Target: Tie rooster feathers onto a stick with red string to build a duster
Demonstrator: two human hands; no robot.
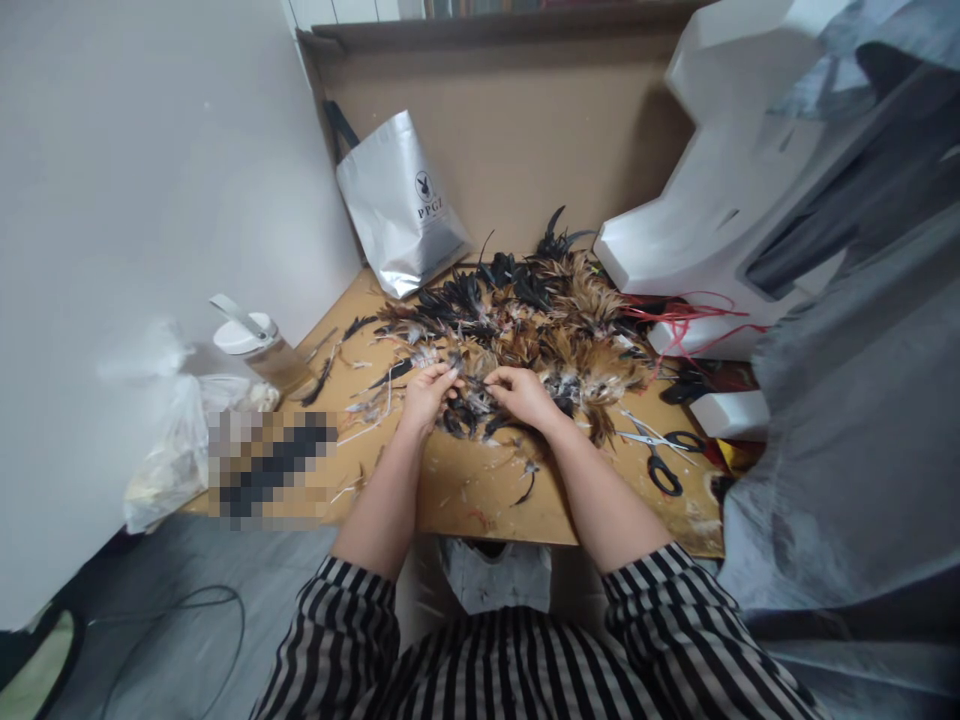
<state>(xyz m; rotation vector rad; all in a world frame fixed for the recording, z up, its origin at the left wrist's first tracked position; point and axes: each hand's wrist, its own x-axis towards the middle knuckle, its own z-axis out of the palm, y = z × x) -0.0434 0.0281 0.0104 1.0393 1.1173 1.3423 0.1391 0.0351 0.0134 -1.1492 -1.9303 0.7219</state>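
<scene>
1. On a wooden worktable [457,490], brown and black feathers [574,350] are heaped around and beyond two bare hands.
2. A small grey feather [455,362] seems to be pinched by the left hand [427,397]; the right hand [523,396] is curled, fingers toward thumb, and whether anything is gripped there cannot be told.
3. Some tufts appear gathered within the heap, while many strands are left scattered; how much has been completed cannot be judged.
4. Scissors [654,440] are left unheld at the right, near red strings [679,325].
</scene>
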